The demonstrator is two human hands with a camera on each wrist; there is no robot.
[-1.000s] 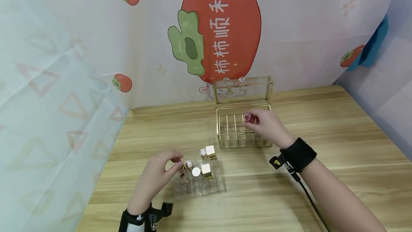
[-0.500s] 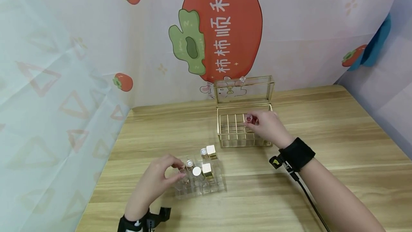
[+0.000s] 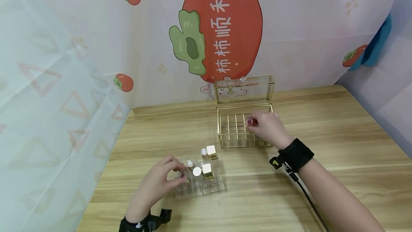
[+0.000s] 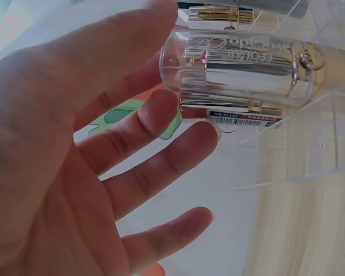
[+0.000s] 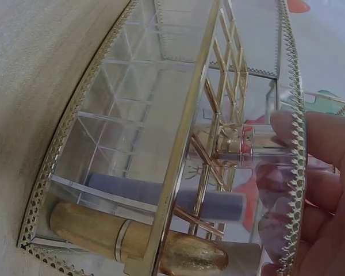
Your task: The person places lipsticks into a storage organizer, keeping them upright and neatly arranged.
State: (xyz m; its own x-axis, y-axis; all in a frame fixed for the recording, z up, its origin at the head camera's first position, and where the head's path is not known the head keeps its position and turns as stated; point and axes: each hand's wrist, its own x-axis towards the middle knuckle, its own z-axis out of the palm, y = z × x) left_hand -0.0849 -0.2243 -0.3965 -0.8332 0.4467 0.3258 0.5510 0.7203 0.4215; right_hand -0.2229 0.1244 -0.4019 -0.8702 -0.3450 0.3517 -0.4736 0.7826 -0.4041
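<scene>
Lipstick tube (image 5: pixel 241 141), one, clear-capped: it lay below the right hand's fingertips, long axis running down, lower end among the bars of the gold grid (image 3: pixel 236 122) in the lidded glass box (image 3: pixel 231 134). Right hand (image 3: pixel 268 126) — the nearer — was poised over it, thumb and fingers pinching the cap. Left hand (image 3: pixel 162 174): at the clear holder (image 3: pixel 206 191), thumb and forefinger about a second tube (image 4: pixel 247 69), other fingers spread; whether it gripped, I could not tell.
</scene>
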